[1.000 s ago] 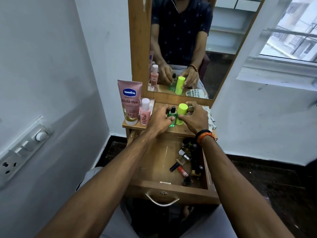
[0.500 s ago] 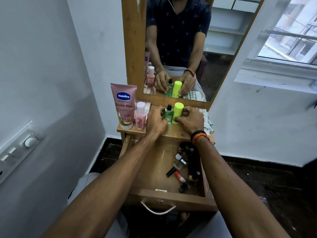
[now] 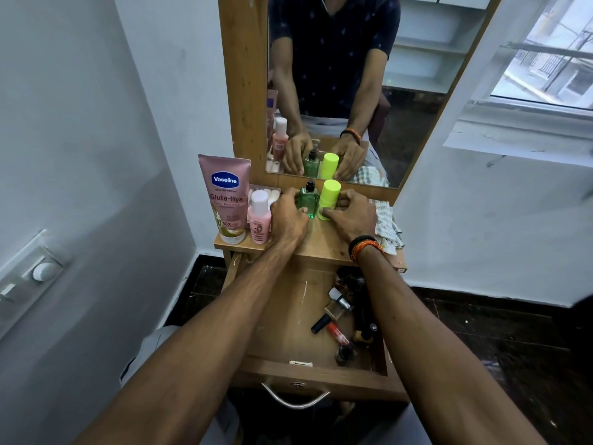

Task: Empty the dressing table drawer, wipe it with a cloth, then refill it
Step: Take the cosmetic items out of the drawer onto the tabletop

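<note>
The wooden drawer [image 3: 288, 319] stands pulled out below the dressing table top [image 3: 324, 248]. Several small cosmetics, among them a red lipstick [image 3: 337, 333] and a nail polish bottle [image 3: 337, 304], lie along the drawer's right side. On the top, my left hand [image 3: 287, 216] is wrapped around a green glass bottle [image 3: 307, 198] with a black cap. My right hand [image 3: 351, 216] grips a neon yellow-green tube [image 3: 329, 197] right beside it. Both items stand upright on the surface. A checked cloth [image 3: 386, 226] lies at the top's right edge.
A pink Vaseline tube [image 3: 226, 197] and a small pink bottle [image 3: 259, 220] stand at the top's left end, a small white box [image 3: 269, 193] behind them. The mirror [image 3: 353, 85] rises behind. A wall switch plate [image 3: 29, 277] is on the left, a window [image 3: 545, 59] on the right.
Both hands stay on the green bottle and the yellow-green tube, which have shifted slightly back toward the mirror. The camera view has drifted a little.
</note>
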Motion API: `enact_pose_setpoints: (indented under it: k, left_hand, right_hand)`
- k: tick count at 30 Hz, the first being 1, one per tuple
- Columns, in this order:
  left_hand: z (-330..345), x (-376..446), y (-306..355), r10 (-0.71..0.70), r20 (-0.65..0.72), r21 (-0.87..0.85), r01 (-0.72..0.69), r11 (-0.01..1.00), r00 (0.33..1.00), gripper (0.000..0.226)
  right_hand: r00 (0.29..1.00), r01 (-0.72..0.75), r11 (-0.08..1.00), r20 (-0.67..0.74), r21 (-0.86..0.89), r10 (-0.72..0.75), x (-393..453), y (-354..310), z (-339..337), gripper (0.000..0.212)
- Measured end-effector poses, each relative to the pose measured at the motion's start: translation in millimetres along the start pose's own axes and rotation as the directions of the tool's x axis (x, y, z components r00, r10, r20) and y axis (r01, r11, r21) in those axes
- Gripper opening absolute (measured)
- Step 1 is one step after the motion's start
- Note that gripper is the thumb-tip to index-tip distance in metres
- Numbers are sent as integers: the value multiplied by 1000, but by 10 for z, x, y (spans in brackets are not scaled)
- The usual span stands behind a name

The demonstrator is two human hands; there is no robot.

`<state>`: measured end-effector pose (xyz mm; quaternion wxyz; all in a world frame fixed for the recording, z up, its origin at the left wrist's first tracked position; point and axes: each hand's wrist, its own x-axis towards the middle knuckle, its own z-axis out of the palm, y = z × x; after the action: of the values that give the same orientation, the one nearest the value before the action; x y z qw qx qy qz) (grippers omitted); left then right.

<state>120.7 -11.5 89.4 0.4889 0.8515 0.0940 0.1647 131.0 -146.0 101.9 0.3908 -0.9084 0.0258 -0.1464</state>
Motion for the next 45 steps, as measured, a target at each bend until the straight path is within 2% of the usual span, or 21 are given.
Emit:
enact_pose_setpoints:
  k: [7,13,27,45]
  left_hand:
    - [83,52,-48,-16,-66,11,17,1000,998,28]
    - [121,96,-71,-3,-46,-36,1,999,999,42]
    - [185,185,-56,-23,-145,7,24,1000,989,29]
    - [195,222,-18,-71,-134,-13,70,997,988,20]
  right_hand:
    - [1000,-12,1000,-6,13,12,79,-12,56,40]
    - [1000,-19,999,-14,30,19,123,2,113,37]
    - [999,-51,999,-14,3,51,154,32,127,34]
    - [998,-63,998,0,-17,63,204,44,135,32]
